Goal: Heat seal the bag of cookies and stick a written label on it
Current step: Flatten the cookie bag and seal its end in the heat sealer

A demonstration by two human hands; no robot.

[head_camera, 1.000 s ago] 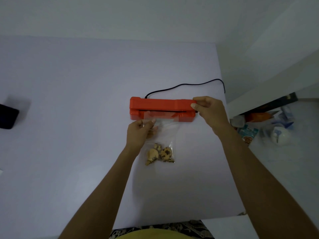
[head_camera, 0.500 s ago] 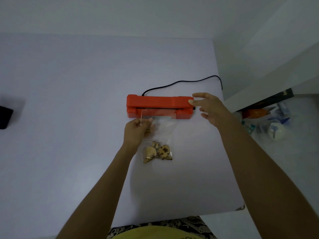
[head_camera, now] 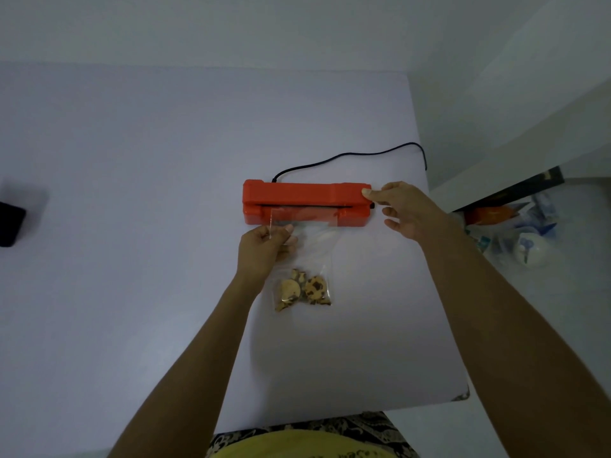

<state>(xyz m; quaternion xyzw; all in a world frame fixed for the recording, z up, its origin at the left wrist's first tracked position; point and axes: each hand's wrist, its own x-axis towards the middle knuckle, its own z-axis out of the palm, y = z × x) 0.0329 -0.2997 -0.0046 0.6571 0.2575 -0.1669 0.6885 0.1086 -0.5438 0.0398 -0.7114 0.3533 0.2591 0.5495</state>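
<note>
The left hand point(head_camera: 264, 247) is pinched on the upper left edge of the clear plastic bag of cookies point(head_camera: 302, 259), whose open mouth is laid across the front of the orange heat sealer point(head_camera: 305, 201), the cookies lying nearer the person on the white table point(head_camera: 132, 193). The mouth should be kept flat, taut and square in the slot. The right hand point(head_camera: 406, 208) is held mostly open, its thumb touching the sealer's right end; even downward pressure is judged necessary.

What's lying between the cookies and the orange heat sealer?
In the head view, the clear bag's empty upper part spans from cookies to sealer; the left hand pinches its left edge there.
</note>
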